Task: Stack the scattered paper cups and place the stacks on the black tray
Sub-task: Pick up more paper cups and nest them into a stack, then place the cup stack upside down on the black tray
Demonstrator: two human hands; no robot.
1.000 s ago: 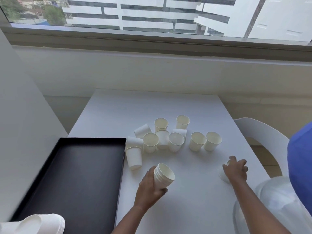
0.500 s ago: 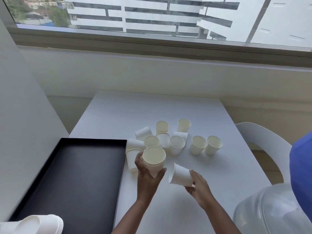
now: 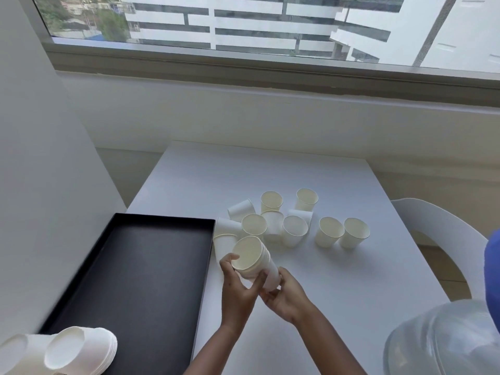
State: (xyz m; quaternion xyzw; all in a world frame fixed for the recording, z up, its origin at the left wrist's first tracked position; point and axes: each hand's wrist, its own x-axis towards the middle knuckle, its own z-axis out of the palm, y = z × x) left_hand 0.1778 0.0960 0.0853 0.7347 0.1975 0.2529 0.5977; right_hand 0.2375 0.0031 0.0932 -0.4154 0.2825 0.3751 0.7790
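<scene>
My left hand (image 3: 238,290) grips a short stack of white paper cups (image 3: 251,257), tilted with its mouth toward me. My right hand (image 3: 286,296) holds the bottom end of that stack, where the last cup (image 3: 272,277) sits under it. Both hands are just above the white table (image 3: 338,307), right of the black tray (image 3: 130,272). Several loose cups (image 3: 293,230) lie and stand behind the hands, some upright, some on their sides. Two stacks of cups (image 3: 81,350) lie on their sides at the tray's near left corner.
The tray's flat black floor is bare apart from the near corner. A white chair (image 3: 443,239) stands at the table's right edge. A clear plastic bag (image 3: 443,345) sits at the near right. A white wall runs along the left, a window ledge behind.
My right hand brought a single cup from the right side of the table over to the stack in my left hand and fitted it onto the stack's bottom end.
</scene>
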